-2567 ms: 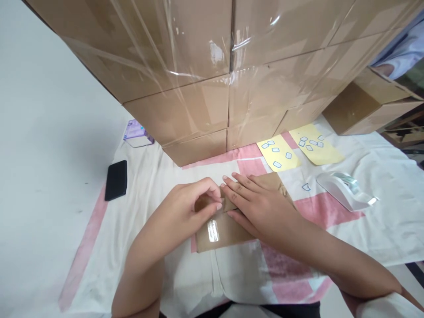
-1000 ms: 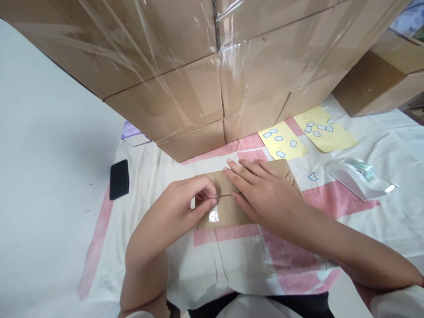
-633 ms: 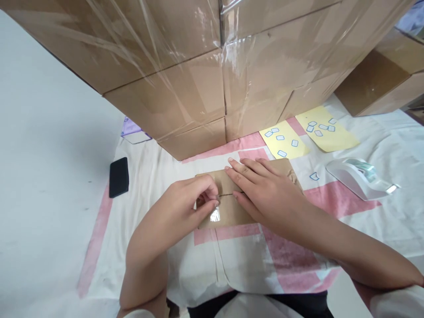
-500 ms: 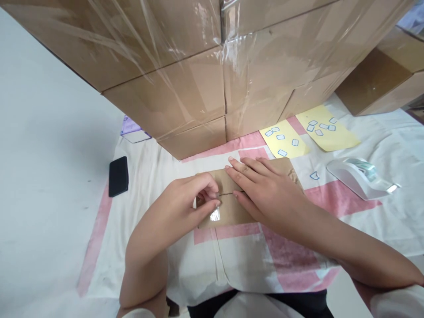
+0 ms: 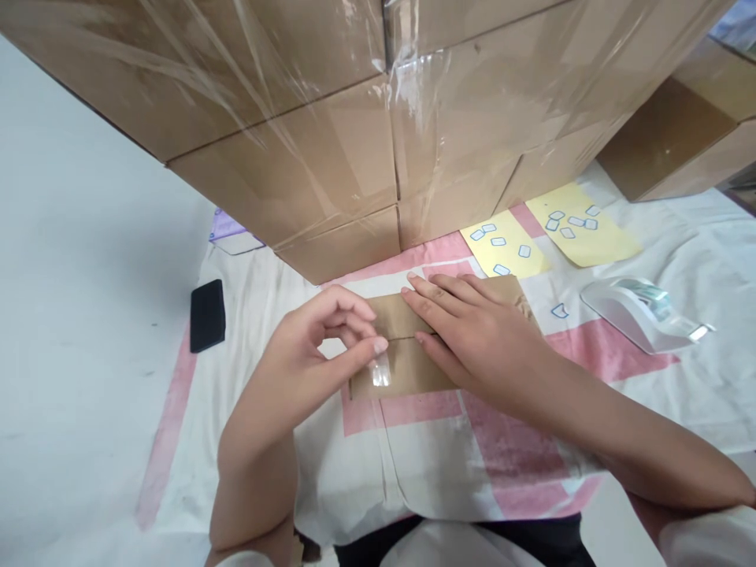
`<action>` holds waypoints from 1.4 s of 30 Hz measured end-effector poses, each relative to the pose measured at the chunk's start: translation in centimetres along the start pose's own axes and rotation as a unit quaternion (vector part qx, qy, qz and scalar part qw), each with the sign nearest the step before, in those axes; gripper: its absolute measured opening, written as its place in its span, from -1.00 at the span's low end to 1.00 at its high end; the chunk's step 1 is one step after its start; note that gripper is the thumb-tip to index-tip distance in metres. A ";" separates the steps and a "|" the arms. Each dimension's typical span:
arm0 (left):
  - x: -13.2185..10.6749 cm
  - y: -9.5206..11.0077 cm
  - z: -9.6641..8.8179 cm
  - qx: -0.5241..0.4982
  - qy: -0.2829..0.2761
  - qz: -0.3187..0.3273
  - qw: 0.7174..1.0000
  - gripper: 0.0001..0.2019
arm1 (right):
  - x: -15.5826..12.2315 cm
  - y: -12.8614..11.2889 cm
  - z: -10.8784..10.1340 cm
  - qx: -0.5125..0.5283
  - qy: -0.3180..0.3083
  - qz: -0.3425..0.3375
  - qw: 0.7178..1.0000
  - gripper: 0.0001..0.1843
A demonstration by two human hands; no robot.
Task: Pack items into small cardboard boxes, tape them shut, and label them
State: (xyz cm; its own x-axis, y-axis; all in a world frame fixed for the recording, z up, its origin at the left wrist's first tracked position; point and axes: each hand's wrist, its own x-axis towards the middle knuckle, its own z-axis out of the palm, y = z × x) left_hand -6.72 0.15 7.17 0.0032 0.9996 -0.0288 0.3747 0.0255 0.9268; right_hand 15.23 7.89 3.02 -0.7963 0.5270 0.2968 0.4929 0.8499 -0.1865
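Stacked cartons (image 5: 283, 169) stand behind the cardboard box (image 5: 413, 366); left of it lies a smartphone (image 5: 207, 316), right a tape dispenser (image 5: 626, 319), behind which lie label sheets (image 5: 582, 246).

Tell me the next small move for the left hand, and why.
Probably the left hand should smooth the clear tape up across the seam. The tape's lower part lies on the near side of the cardboard, and its upper end runs up to that hand, near the seam; whether that end is stuck I can't tell. The right hand lies flat on the cardboard, seemingly steadying it.
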 end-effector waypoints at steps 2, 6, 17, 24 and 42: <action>-0.1 0.1 -0.2 -0.010 0.027 0.020 0.999 -0.86 | 0.0 0.0 0.0 0.000 -0.001 -0.003 1.000 -0.52; -0.1 -0.1 -0.7 0.056 -0.006 0.030 0.998 -0.86 | 0.0 -0.1 -0.1 0.001 -0.003 -0.004 1.000 -0.53; 0.0 0.2 -0.5 0.098 -0.110 -0.021 0.989 -0.85 | 0.0 -0.1 0.0 0.012 0.001 0.001 1.000 -0.53; 0.3 -0.1 -0.4 0.102 -0.135 -0.023 0.985 -0.86 | 0.0 0.0 0.0 0.013 0.001 -0.005 1.000 -0.53; 0.1 -0.3 0.4 0.360 -0.061 0.054 0.929 -0.81 | 0.0 0.0 -0.1 0.006 -0.007 -0.004 1.000 -0.52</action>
State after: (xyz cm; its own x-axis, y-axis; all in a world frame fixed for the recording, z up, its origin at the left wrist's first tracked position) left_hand -6.43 0.22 6.75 0.1656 0.9857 -0.0326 0.8895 -0.1350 0.4366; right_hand 15.22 7.87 3.09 -0.8052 0.5204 0.2844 0.4829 0.8537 -0.1951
